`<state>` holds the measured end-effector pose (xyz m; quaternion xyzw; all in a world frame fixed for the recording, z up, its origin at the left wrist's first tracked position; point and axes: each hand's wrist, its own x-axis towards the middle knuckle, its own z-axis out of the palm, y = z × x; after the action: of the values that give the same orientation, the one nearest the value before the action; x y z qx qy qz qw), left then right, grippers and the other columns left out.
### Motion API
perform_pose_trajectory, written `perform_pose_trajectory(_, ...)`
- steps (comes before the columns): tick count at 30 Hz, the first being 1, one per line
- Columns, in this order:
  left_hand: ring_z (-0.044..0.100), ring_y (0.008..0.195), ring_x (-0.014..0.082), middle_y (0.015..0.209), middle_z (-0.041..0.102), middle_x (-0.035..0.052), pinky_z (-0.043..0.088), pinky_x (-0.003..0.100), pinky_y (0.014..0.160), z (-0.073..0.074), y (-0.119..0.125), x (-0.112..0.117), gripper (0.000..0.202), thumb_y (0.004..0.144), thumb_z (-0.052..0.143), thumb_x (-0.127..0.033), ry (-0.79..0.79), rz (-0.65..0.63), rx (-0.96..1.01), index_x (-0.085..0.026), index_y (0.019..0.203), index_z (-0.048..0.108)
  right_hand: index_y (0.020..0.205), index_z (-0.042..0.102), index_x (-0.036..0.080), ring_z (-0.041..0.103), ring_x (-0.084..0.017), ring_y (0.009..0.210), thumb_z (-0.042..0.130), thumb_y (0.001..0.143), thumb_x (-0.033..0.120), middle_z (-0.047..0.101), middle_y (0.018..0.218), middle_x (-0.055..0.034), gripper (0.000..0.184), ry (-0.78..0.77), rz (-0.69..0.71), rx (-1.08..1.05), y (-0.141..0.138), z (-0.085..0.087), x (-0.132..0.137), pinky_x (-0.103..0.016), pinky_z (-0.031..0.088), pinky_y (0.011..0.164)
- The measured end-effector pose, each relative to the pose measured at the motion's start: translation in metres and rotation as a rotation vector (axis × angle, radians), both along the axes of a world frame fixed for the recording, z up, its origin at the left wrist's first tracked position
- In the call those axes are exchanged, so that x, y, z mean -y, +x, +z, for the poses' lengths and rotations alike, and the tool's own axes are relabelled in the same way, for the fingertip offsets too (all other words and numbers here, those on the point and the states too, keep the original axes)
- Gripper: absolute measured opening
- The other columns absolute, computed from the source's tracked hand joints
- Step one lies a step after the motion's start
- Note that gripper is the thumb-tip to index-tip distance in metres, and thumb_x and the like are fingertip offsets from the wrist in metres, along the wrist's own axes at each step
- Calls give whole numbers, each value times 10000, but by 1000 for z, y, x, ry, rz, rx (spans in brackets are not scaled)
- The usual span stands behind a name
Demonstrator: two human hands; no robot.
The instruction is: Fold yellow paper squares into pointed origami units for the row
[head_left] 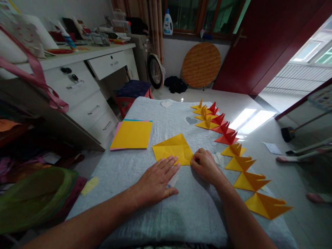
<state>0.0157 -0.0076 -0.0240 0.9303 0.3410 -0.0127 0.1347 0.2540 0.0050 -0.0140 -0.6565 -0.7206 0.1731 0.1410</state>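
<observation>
A yellow sheet of origami paper point(178, 145), partly folded and marked with creases, lies flat on the cloth-covered table in front of me. My left hand point(160, 178) rests palm down with its fingers stretched out, the tips on the paper's near left part. At the paper's right corner, my right hand point(204, 164) pinches the edge between thumb and bent fingers. To the left sits a stack of square paper point(132, 135), yellow on top with pink and blue edges showing. Folded yellow paper figures point(249, 180) and red paper figures point(225, 131) stand in rows along the right side.
The table wears a pale blue-grey cloth point(145, 221). Beyond its far left corner is a stool point(133, 88) with a dark cushion. A white desk point(85, 93) runs along the left, and a green mesh basket point(36, 197) stands at the lower left.
</observation>
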Motion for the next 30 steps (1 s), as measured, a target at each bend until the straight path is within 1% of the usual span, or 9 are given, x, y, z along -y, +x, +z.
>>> perform_pose_trajectory(9,228,1510,290,1640,232,120,228,469,1210,7,3,0,764,899,553,-597,-13,9,-24,-232,1532,326,687,651,169,531,-187,836,565,861,181,627,860,-63,194,13,-7,-6,2,0,3,-304,356,775)
perform_pose_trajectory(13,239,1506,284,1633,263,115,232,469,1206,7,3,0,743,916,491,-637,14,5,21,-240,1526,336,701,659,169,535,-190,837,577,862,180,632,864,-65,181,5,-10,-8,6,-1,1,-310,359,787)
perform_pose_trajectory(16,264,1496,281,1620,301,107,241,458,1202,6,3,0,720,921,472,-646,25,18,40,-245,1510,365,720,668,170,542,-204,847,599,850,167,634,866,-72,147,9,-28,18,5,3,3,-319,369,790)
perform_pose_trajectory(18,283,1487,286,1613,319,109,251,458,1198,5,4,1,716,918,485,-642,37,22,51,-240,1502,381,763,681,173,546,-224,878,606,851,162,637,897,-84,116,51,-43,45,0,8,9,-336,383,804)
perform_pose_trajectory(20,305,1476,294,1605,335,114,267,463,1191,4,4,1,718,910,515,-632,58,23,59,-236,1495,391,850,690,181,548,-247,938,595,865,161,643,966,-97,99,145,-27,52,-7,14,21,-369,403,852)
perform_pose_trajectory(21,317,1470,298,1598,346,119,279,466,1186,4,5,2,720,905,533,-622,68,22,59,-230,1493,394,898,689,184,549,-253,967,586,869,149,647,1017,-102,113,190,20,40,-12,16,28,-390,414,889)
perform_pose_trajectory(24,349,1452,311,1580,374,141,315,477,1170,4,6,2,730,893,572,-600,84,20,49,-200,1482,412,1124,653,179,559,-254,1100,492,889,72,644,1197,-116,305,268,217,-22,-28,18,53,-429,433,986)
perform_pose_trajectory(26,358,1447,313,1571,388,149,323,480,1169,3,7,2,725,902,540,-621,94,17,54,-181,1469,432,1267,589,167,544,-249,1201,461,913,84,623,1298,-116,385,277,312,-42,-36,13,65,-441,415,1063)
perform_pose_trajectory(30,357,1449,309,1570,389,150,314,478,1177,0,6,3,757,930,409,-680,123,16,65,-165,1484,412,1434,459,134,426,-261,1392,496,930,162,483,1504,-124,507,229,339,3,-39,2,73,-478,328,1182)
